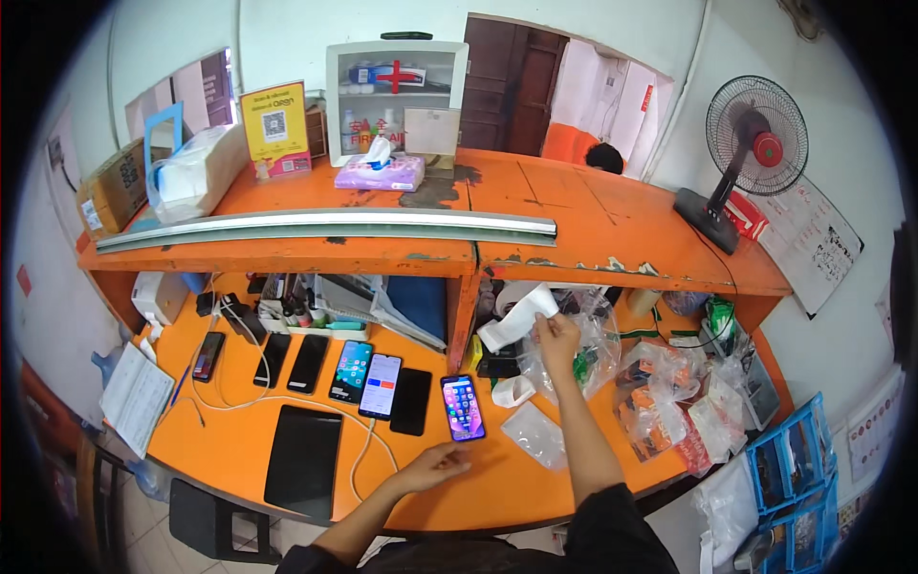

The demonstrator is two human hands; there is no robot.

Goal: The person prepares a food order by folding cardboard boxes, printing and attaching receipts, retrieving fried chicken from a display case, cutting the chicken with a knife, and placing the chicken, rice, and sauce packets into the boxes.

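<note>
My right hand (558, 344) pinches the corner of a white paper strip (518, 320), raised over the back of the orange desk (459, 495). Just below the lit smartphone (463, 407) is my left hand (434, 466), holding nothing, its fingers loosely bent. Whether a fingertip touches the phone is hard to tell. A curled piece of white paper (513, 392) and a clear plastic pouch (535, 435) lie to that phone's right. On its left are a dark phone (411, 402), a phone with a bright screen (381, 386) and one with a teal screen (351, 371).
A black tablet-like slab (303, 459) lies front left, beside a white cable (356, 466). Further left are several phones and an open notebook (136, 398). Plastic bags (660, 402) crowd the right. The raised shelf (401, 262) carries a metal strip (330, 229) and a fan (753, 147).
</note>
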